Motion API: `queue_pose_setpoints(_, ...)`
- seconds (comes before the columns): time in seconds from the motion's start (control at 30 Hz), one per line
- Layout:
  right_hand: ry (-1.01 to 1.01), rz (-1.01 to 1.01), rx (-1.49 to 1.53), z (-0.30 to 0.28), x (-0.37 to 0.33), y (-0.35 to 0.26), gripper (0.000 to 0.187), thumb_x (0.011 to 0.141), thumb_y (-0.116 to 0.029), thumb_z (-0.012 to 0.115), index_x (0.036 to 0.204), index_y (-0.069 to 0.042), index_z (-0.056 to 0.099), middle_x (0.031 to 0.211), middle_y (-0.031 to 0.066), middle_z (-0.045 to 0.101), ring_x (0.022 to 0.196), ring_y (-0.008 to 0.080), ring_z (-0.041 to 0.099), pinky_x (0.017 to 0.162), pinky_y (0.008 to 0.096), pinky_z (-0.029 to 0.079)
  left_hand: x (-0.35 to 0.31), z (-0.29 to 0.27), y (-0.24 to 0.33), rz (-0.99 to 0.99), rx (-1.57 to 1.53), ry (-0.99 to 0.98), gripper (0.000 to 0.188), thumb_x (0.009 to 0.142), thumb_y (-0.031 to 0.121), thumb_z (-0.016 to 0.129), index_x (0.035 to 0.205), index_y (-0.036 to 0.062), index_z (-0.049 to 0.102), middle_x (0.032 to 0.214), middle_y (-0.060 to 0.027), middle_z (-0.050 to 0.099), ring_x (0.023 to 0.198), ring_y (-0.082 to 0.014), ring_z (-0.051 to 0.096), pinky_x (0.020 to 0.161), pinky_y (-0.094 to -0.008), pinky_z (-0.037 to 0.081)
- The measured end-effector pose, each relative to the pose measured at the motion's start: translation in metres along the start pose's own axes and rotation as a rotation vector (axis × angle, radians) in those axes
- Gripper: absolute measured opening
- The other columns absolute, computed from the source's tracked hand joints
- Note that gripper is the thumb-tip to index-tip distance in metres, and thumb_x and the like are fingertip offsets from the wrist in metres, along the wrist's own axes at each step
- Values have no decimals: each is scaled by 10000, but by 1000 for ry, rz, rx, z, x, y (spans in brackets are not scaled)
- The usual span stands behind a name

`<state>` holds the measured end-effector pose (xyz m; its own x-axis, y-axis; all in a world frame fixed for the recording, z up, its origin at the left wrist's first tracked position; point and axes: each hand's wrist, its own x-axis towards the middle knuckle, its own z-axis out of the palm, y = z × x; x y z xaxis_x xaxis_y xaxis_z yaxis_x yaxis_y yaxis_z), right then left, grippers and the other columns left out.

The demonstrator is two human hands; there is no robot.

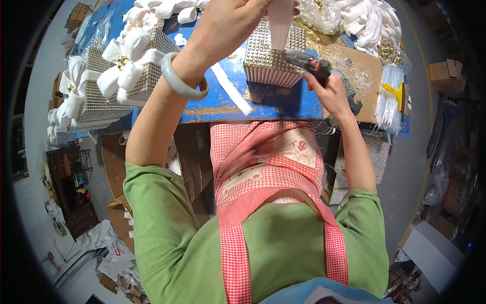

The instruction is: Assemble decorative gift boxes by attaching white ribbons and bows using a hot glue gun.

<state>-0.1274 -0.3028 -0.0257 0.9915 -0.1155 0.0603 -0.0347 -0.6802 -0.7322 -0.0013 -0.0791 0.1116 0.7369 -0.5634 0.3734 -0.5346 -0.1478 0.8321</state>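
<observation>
The right hand (331,96) is closed around the grip of a dark hot-glue gun (314,65) with a red part; the fingers hide much of the handle. The gun's nozzle points to ten o'clock, near a flat, whitish strip (280,25); whether they touch, I cannot tell. The strip hangs in front of a box covered with shiny metallic studs (268,72), at ten o'clock from this hand, and hides part of it. The left hand (245,12), at eleven o'clock, is cut by the upper edge; the strip is at its fingers, but how far they close, I cannot tell. Farther, at nine o'clock, a narrow white band (230,88) lies on the blue tabletop (202,107), then studded boxes with white fabric bows (121,63), partly covering each other. At three o'clock is a clear plastic packet (389,109), its contents hard to make out.
</observation>
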Motion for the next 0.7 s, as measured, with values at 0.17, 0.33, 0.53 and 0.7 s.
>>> queue_pose_setpoints(0.17, 106, 159, 691, -6, -20, 26, 479, 931, -434, 538, 1165, -19, 588, 1076, 79, 652, 777, 130, 649, 642, 238, 497, -58, 25, -21, -57, -73, -37, 386, 969, 279, 473, 862, -62, 616, 571, -107, 508, 543, -100, 460, 506, -295, 387)
queue_pose_setpoints(0.33, 195, 183, 643, 15, -15, 26, 479, 960, -383, 505, 1289, -35, 484, 1269, 118, 552, 863, 145, 646, 653, 235, 497, -132, 67, -47, -416, -436, -80, 392, 1004, 234, 406, 978, -65, 658, 835, -125, 698, 759, -133, 641, 701, -261, 499)
queue_pose_setpoints(0.53, 481, -68, 176, 41, 13, 46, 308, 838, -259, 699, 1005, -48, 551, 804, 119, 660, 737, 263, 668, 636, 359, 497, -159, 115, -105, -600, -442, -63, 454, 1011, 277, 371, 979, -75, 656, 881, -120, 698, 795, -155, 657, 742, -293, 510)
queue_pose_setpoints(0.7, 469, -114, -45, 47, 9, 20, 353, 815, -253, 720, 1044, -109, 493, 742, 162, 623, 709, 375, 630, 572, 427, 464, -151, 146, -151, -708, -560, 95, 461, 1000, 288, 381, 914, -67, 663, 778, -135, 690, 741, -161, 654, 700, -311, 504)
